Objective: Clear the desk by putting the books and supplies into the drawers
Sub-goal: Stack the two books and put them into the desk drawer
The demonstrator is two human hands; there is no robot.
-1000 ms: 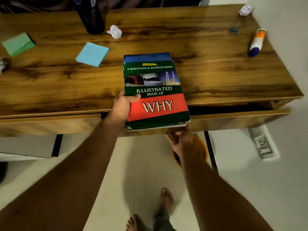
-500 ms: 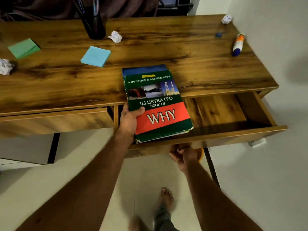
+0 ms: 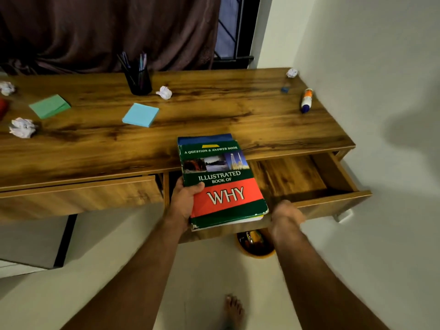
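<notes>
Nearest the viewer, two bare forearms reach forward over a pale floor. The left hand [image 3: 184, 202] grips a stack of books [image 3: 222, 182] by its left edge, thumb pressed on the green and red cover, fingers underneath. The stack hangs over the front of the open right drawer [image 3: 309, 184], its far end above the desk [image 3: 214, 115] edge. A blue book shows under the top one. The right hand [image 3: 287, 211] is blurred beside the stack's lower right corner, at the drawer front; whether it is gripping anything cannot be told. Farther back on the desk lie a blue sticky pad [image 3: 141, 114], a green sticky pad [image 3: 50, 106], crumpled paper balls [image 3: 22, 127], a pen cup [image 3: 139, 78] and a glue stick [image 3: 306, 100].
</notes>
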